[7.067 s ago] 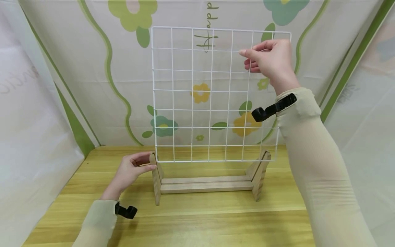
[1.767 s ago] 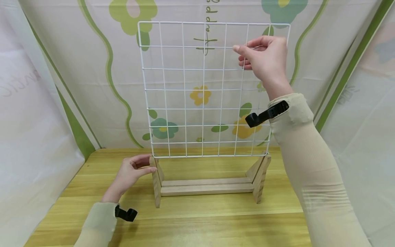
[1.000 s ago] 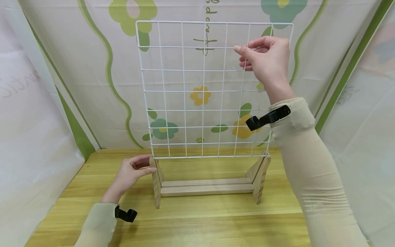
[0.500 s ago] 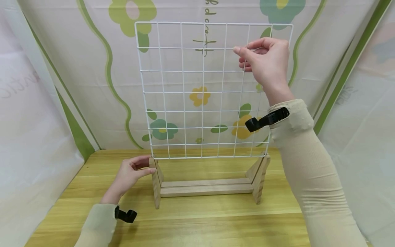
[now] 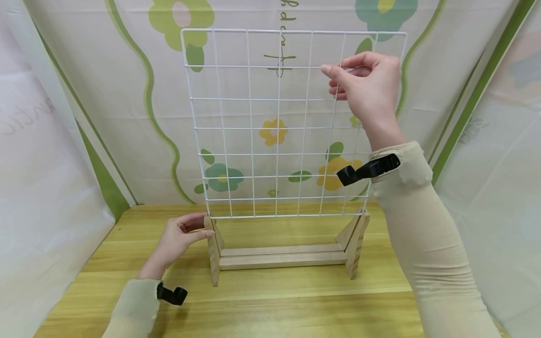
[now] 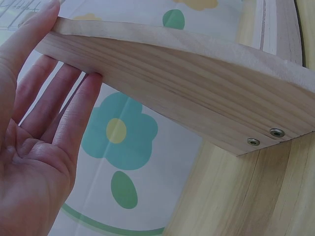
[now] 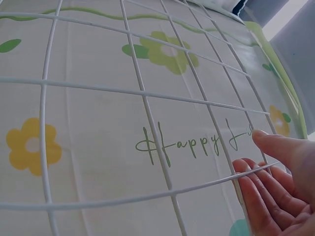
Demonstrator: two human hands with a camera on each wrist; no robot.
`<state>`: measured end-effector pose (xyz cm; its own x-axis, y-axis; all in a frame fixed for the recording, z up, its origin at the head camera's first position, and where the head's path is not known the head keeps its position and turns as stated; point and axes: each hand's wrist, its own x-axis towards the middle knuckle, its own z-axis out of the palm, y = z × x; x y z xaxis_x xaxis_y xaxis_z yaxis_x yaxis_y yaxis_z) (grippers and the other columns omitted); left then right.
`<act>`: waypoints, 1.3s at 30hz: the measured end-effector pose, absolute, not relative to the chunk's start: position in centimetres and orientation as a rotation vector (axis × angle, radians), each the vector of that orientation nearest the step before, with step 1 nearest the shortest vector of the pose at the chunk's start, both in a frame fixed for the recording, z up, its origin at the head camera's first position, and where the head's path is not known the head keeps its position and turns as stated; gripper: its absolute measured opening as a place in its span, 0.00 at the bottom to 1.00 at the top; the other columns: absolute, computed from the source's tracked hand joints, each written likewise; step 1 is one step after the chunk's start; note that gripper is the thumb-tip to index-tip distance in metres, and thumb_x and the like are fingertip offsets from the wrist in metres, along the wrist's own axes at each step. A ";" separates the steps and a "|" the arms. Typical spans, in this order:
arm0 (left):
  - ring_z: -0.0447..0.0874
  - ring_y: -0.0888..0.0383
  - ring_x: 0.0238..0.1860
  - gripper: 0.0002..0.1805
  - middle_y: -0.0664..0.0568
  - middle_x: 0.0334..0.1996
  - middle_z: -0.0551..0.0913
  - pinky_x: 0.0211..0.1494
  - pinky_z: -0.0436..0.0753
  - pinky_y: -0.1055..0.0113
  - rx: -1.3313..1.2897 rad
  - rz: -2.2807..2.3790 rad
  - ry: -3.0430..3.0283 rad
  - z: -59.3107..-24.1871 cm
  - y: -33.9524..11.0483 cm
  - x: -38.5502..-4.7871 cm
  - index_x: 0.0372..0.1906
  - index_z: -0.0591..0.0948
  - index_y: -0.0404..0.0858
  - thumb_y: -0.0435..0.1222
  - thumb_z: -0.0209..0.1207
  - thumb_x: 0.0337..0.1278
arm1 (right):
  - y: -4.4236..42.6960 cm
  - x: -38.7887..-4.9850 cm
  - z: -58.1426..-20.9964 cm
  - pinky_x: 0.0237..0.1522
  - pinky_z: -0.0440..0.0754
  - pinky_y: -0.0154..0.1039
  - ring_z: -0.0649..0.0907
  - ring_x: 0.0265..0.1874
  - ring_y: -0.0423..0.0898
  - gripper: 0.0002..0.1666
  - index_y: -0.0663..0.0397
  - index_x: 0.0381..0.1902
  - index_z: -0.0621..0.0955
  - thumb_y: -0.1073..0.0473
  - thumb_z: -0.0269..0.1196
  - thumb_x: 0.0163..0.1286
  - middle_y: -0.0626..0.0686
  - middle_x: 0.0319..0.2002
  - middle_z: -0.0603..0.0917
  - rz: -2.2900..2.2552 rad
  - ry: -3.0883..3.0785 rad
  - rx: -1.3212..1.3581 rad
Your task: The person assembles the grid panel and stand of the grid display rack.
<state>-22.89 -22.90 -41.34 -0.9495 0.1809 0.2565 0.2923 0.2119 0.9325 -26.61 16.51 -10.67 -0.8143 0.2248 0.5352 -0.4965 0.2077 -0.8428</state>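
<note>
In the head view, a white wire grid panel [image 5: 278, 99] stands nearly upright above a wooden stand [image 5: 282, 260]. My right hand [image 5: 374, 87] pinches the grid near its upper right, thumb in front and fingers behind; the right wrist view shows the grid wires [image 7: 143, 93] running into that hand [image 7: 275, 196]. The panel's bottom corners are at the tops of the stand's two side boards. My left hand [image 5: 177, 237] grips the top of the left side board. From the left wrist, this board [image 6: 162, 69] lies between thumb and fingertips, two screw heads [image 6: 276, 132] near its base.
The stand rests on a wood-grain table [image 5: 270, 310]. Behind it hangs a pale cloth [image 5: 127, 141] printed with flowers, and further pale cloth hangs at both sides. Each wrist carries a black strap-mounted camera, such as the right one [image 5: 367, 170].
Since the earliest frame, the grid has shifted left, its bottom corners now meeting the side-board tops. Its top has since tipped slightly toward me. My left hand has kept its grip.
</note>
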 end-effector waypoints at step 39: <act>0.85 0.58 0.49 0.27 0.39 0.51 0.85 0.50 0.84 0.67 -0.476 -1.867 -2.365 -41.3 -22.7 -22.9 0.62 0.79 0.28 0.33 0.72 0.58 | 16.5 -24.9 -11.9 0.30 0.87 0.34 0.87 0.25 0.50 0.19 0.63 0.35 0.87 0.57 0.82 0.51 0.56 0.31 0.89 1.608 -1.802 0.383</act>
<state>-22.86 -22.69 -41.26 -0.9472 0.1856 0.2616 0.2976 0.2039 0.9327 -24.91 16.53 -11.87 -0.7239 0.2176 0.6547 -0.6259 0.1922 -0.7559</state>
